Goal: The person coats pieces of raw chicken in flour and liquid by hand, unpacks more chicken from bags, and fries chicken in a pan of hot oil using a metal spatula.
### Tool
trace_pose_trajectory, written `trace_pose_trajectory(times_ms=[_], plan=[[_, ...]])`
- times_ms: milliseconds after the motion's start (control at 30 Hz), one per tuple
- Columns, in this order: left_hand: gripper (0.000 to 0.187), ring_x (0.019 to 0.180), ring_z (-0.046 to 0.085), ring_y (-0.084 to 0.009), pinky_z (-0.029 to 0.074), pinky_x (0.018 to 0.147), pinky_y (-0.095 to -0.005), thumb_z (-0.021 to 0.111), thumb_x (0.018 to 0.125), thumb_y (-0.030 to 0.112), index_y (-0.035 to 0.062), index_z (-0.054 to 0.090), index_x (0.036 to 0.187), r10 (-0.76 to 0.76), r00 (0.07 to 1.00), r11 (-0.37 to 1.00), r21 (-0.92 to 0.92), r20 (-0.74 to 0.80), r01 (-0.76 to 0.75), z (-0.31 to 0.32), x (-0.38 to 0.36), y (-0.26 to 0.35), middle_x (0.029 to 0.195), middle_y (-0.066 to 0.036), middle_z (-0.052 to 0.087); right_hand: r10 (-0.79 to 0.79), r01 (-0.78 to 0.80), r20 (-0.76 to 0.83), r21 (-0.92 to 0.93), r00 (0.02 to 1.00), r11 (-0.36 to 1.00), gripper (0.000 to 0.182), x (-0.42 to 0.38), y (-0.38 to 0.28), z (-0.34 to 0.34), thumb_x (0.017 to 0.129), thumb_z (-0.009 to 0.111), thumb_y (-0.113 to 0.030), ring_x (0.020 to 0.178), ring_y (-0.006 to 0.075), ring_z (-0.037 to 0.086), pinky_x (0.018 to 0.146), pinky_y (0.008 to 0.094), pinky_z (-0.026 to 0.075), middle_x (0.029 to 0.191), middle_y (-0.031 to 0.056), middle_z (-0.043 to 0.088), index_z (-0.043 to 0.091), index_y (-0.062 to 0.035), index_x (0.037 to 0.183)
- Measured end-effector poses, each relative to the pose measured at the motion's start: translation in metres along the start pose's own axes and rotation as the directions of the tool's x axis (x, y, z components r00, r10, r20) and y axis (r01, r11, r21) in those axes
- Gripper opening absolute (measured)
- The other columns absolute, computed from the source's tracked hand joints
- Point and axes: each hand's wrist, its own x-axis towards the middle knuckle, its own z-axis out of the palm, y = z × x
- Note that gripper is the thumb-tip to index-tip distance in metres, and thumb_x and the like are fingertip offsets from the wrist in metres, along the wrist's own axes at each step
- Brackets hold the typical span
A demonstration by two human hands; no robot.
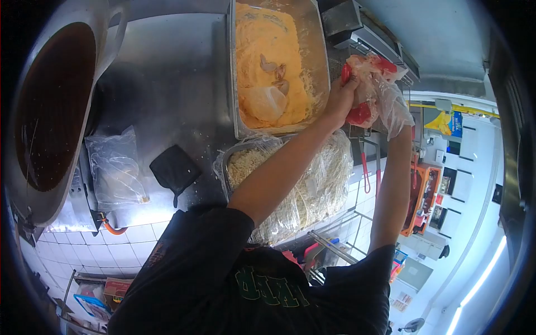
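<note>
A crumpled clear plastic bag with red patches is held up at the upper right, over wire fryer baskets. My left hand is bare and closed on its left side, thumb on top. My right hand, in a loose clear plastic glove, grips the bag's right side; its fingers are partly hidden. What the bag contains is hard to make out. Left of my hands stands a deep metal tray of orange-yellow powder. Several raw meat pieces and a translucent plastic scoop or bowl lie in the powder.
A plastic-wrapped tray of pale crumbs sits below my left forearm. Red-handled baskets hang beside it. On the steel counter are a black flat object and a clear plastic bag. A large pot of brown liquid stands far left.
</note>
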Motion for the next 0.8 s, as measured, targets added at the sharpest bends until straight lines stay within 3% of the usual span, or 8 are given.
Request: trace_pose_trajectory(times_ms=[133, 267, 400, 600, 667, 700, 733, 800], plan=[[0.030, 0.097, 0.056, -0.0128, 0.045, 0.087, -0.0287, 0.054, 0.101, 0.026, 0.0051, 0.053, 0.122, 0.151, 0.986, 0.985, 0.075, 0.073, -0.157, -0.008, 0.007, -0.012, 0.105, -0.005, 0.061, 0.208, -0.202, -0.096, 0.067, 0.973, 0.977, 0.033, 0.003, -0.028, 0.013, 0.096, 0.061, -0.022, 0.095, 0.0151, 0.062, 0.080, 0.0304, 0.051, 0.110, 0.0077, 0.064, 0.057, -0.0034, 0.122], [0.037, 0.100, 0.053, -0.0142, 0.043, 0.090, -0.0295, 0.050, 0.103, 0.034, 0.0048, 0.046, 0.125, 0.361, 0.922, 0.857, 0.341, 0.137, -0.386, -0.007, -0.005, -0.005, 0.107, -0.006, 0.056, 0.055, -0.051, -0.034, 0.120, 0.998, 0.992, 0.036, 0.002, -0.021, 0.008, 0.095, 0.062, -0.020, 0.099, 0.0188, 0.063, 0.085, 0.0311, 0.052, 0.113, 0.0079, 0.064, 0.054, -0.0022, 0.126], [0.040, 0.103, 0.054, -0.0142, 0.043, 0.092, -0.0298, 0.045, 0.105, 0.037, 0.0052, 0.047, 0.128, 0.305, 0.941, 0.883, 0.326, 0.146, -0.337, -0.007, -0.003, -0.006, 0.111, -0.008, 0.057, 0.024, -0.019, -0.020, 0.243, 1.000, 0.970, 0.036, 0.004, -0.004, 0.003, 0.095, 0.061, -0.019, 0.102, 0.0202, 0.063, 0.086, 0.0318, 0.052, 0.115, 0.0090, 0.063, 0.053, -0.0023, 0.127], [0.044, 0.108, 0.056, -0.0158, 0.044, 0.096, -0.0293, 0.037, 0.107, 0.037, 0.0042, 0.046, 0.134, 0.067, 0.993, 0.986, -0.158, 0.101, -0.051, 0.004, -0.010, 0.014, 0.121, -0.009, 0.058, -0.007, 0.005, 0.002, 0.524, 1.000, 0.851, 0.037, -0.001, 0.023, -0.006, 0.095, 0.061, -0.017, 0.105, 0.0223, 0.063, 0.089, 0.0329, 0.053, 0.118, 0.0105, 0.063, 0.052, -0.0023, 0.128], [0.043, 0.107, 0.058, -0.0167, 0.045, 0.094, -0.0305, 0.037, 0.107, 0.036, 0.0030, 0.047, 0.133, 0.085, 0.983, 0.982, -0.184, 0.164, -0.054, 0.000, -0.003, 0.014, 0.123, -0.008, 0.058, -0.049, 0.057, -0.030, 0.396, 0.998, 0.916, 0.035, 0.001, 0.028, -0.015, 0.097, 0.059, -0.017, 0.107, 0.0233, 0.062, 0.090, 0.0341, 0.053, 0.120, 0.0116, 0.062, 0.052, -0.0024, 0.128], [0.043, 0.107, 0.058, -0.0167, 0.045, 0.094, -0.0305, 0.037, 0.107, 0.036, 0.0030, 0.047, 0.133, 0.084, 0.983, 0.982, -0.182, 0.166, -0.053, -0.004, 0.003, 0.011, 0.123, -0.008, 0.058, -0.298, 0.268, -0.038, -0.344, 0.954, 0.900, 0.033, 0.002, 0.026, -0.018, 0.097, 0.058, -0.018, 0.106, 0.0234, 0.062, 0.090, 0.0343, 0.053, 0.117, 0.0117, 0.062, 0.053, -0.0020, 0.126], [0.044, 0.107, 0.059, -0.0183, 0.046, 0.093, -0.0321, 0.037, 0.106, 0.037, 0.0037, 0.048, 0.132, 0.111, 0.977, 0.991, -0.089, 0.185, -0.096, -0.008, 0.008, 0.009, 0.122, -0.009, 0.059, -0.468, 0.315, 0.126, -0.882, 0.875, 0.351, 0.032, 0.003, 0.026, -0.020, 0.097, 0.058, -0.019, 0.105, 0.0234, 0.062, 0.089, 0.0344, 0.053, 0.115, 0.0118, 0.063, 0.053, -0.0016, 0.124], [0.044, 0.106, 0.060, -0.0199, 0.047, 0.093, -0.0338, 0.036, 0.106, 0.039, 0.0044, 0.049, 0.132, 0.130, 0.969, 0.991, 0.006, 0.212, -0.134, -0.012, 0.013, 0.005, 0.120, -0.011, 0.061, -0.459, 0.258, 0.041, -0.870, 0.887, 0.420, 0.030, 0.007, 0.013, -0.019, 0.098, 0.058, -0.022, 0.101, 0.0229, 0.062, 0.088, 0.0348, 0.053, 0.110, 0.0107, 0.063, 0.055, -0.0021, 0.120]])
